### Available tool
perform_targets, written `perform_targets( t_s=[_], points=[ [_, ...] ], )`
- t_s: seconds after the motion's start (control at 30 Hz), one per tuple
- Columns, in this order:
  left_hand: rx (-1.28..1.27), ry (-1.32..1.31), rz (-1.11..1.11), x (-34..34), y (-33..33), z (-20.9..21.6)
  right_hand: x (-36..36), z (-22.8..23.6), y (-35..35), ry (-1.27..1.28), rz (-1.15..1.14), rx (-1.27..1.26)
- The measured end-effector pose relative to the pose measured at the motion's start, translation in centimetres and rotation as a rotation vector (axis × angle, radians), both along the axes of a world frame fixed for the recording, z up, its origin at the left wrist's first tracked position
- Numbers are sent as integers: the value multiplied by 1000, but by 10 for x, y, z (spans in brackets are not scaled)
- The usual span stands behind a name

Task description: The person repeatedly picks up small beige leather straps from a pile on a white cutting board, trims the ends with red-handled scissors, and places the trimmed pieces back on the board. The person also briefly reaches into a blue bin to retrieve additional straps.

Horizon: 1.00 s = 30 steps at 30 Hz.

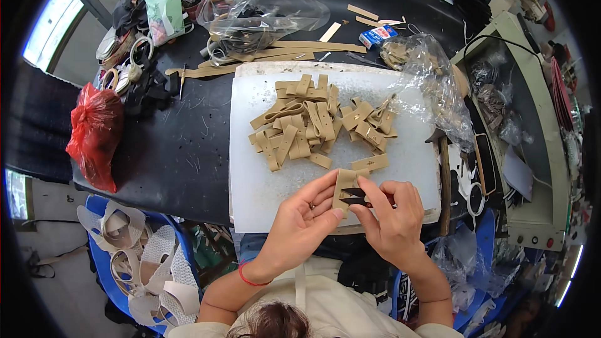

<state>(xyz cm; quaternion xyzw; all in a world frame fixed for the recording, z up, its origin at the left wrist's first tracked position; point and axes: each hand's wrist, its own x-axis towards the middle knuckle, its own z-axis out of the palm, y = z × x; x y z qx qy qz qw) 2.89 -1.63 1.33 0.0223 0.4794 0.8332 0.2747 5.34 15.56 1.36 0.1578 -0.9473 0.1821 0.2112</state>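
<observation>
By the left hand (303,216), a tan strap (343,181) is held between thumb and fingers, just below the centre of the frame; by the right hand (395,216), a small black tool (354,200) is gripped, its tips set over the strap. A red bag (97,134) is seen at the left, piled tan straps (294,125) on a white board (253,197) at the centre, and a clear bag (441,87) at the upper right.

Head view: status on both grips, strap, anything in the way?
Left grip: holding tan strap. Right grip: holding black two-pronged tool, prongs at strap. Nearest clutter: strap pile just beyond, on white board.
</observation>
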Motion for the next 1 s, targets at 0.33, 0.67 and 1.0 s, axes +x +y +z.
perform_targets(
  t_s=[0.33, 0.67, 1.0],
  points=[
    [-134, -55, 35, -1, -5, -19, 1, -9, -2, -25, 77, -48],
    [70, -300, -39, -2, -11, -25, 0, -13, 8, 306, 287, 201],
    [-62, -78, 40, 4, -9, -20, -1, -8, 0, 84, 104, 94]
  ],
)
